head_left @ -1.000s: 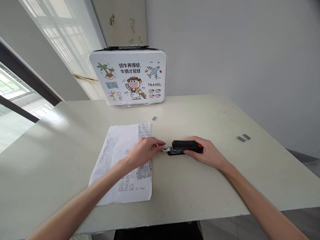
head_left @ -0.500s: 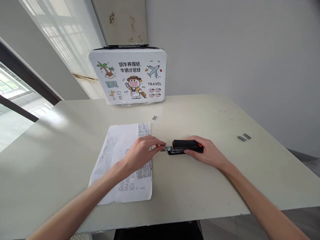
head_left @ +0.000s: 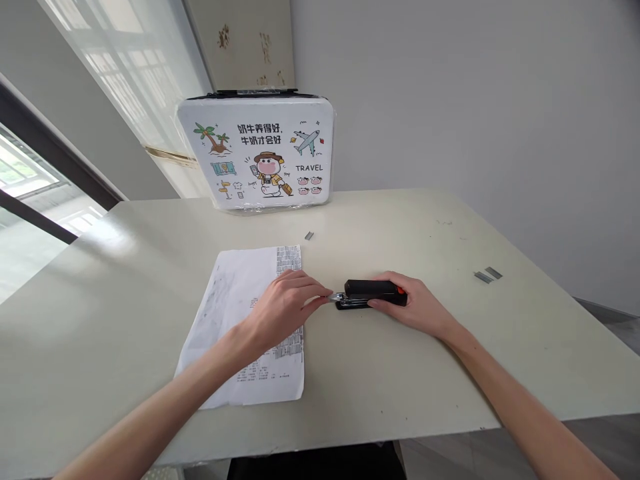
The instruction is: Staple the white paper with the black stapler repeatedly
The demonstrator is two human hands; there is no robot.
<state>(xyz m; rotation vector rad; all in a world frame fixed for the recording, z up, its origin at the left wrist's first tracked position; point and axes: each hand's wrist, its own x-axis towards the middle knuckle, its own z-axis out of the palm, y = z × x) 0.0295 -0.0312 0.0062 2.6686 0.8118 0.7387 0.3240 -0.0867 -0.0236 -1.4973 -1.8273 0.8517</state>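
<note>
My right hand (head_left: 413, 301) is wrapped round the rear of a black stapler (head_left: 373, 290), which lies on the table with its front pointing left. A metal staple tray (head_left: 341, 298) sticks out of that front end. At the tray's tip my left hand (head_left: 290, 300) is closed in a pinch on a small, shiny strip of staples (head_left: 331, 297), mostly covered by the fingertips. The left hand is above the right edge of a printed sheet of paper (head_left: 225, 287), hiding part of it.
Two strips of staples (head_left: 489, 274) lie on the right of the pale table (head_left: 400, 387). Another short piece (head_left: 309, 235) lies beyond the paper. A white case with cartoon prints (head_left: 260, 153) stands upright at the back, before a grey wall.
My left fingertips have tilted slightly downward and closed in at the tray's tip, and the staple strip has come down with them. My right hand and the stapler stay in place.
</note>
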